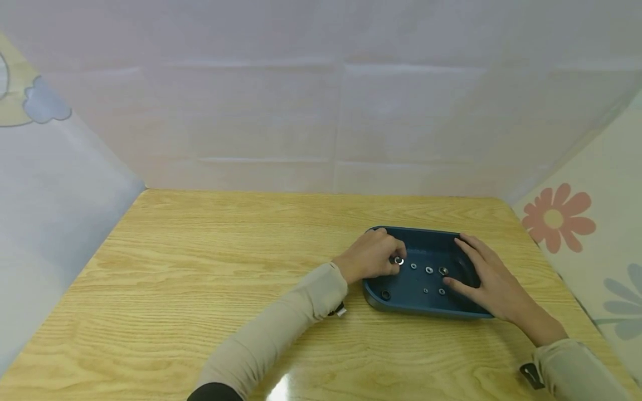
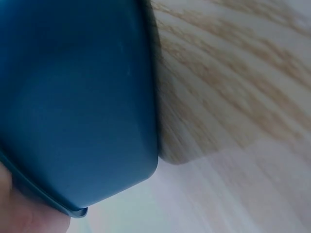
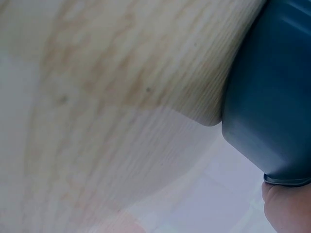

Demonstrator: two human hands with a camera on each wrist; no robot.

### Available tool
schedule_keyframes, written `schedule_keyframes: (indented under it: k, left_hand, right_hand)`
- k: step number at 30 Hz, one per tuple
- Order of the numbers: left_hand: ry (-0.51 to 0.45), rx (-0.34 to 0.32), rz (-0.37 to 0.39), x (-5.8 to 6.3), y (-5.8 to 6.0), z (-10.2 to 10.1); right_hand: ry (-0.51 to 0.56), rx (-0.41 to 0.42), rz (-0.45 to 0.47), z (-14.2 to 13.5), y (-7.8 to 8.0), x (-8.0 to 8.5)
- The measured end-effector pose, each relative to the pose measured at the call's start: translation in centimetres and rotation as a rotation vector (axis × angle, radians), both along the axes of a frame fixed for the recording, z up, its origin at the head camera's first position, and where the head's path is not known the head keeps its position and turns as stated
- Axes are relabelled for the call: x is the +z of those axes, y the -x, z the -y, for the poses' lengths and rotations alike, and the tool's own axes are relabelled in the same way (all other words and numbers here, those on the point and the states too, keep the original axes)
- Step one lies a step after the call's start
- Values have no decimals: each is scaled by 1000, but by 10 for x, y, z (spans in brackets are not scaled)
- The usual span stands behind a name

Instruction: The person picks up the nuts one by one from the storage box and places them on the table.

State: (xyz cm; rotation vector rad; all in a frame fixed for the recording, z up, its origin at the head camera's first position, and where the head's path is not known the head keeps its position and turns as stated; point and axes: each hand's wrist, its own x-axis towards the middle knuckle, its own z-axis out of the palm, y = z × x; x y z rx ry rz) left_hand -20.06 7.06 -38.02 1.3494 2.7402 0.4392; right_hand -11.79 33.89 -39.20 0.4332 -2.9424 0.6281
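Five metal bits (image 1: 429, 270) and a dark ring (image 1: 385, 294) lie in the blue tray (image 1: 406, 287), the left hand (image 1: 372, 254) pinches one shiny bit (image 1: 399, 260) not yet let go, the right hand (image 1: 496, 284) is open.

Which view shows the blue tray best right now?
The head view: it looks into the blue tray from above, showing most of it. Each wrist view shows only part of its outside, close up.
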Motion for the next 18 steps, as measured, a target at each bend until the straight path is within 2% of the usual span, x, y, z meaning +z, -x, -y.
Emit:
schedule_keyframes:
  k: [9, 18]
  left_hand:
    - [-32, -4, -32, 2, 1, 3]
    - [-86, -25, -22, 6, 1, 5]
  right_hand:
    - [4, -17, 16, -1, 0, 0]
    - [-1, -4, -2, -1, 0, 0]
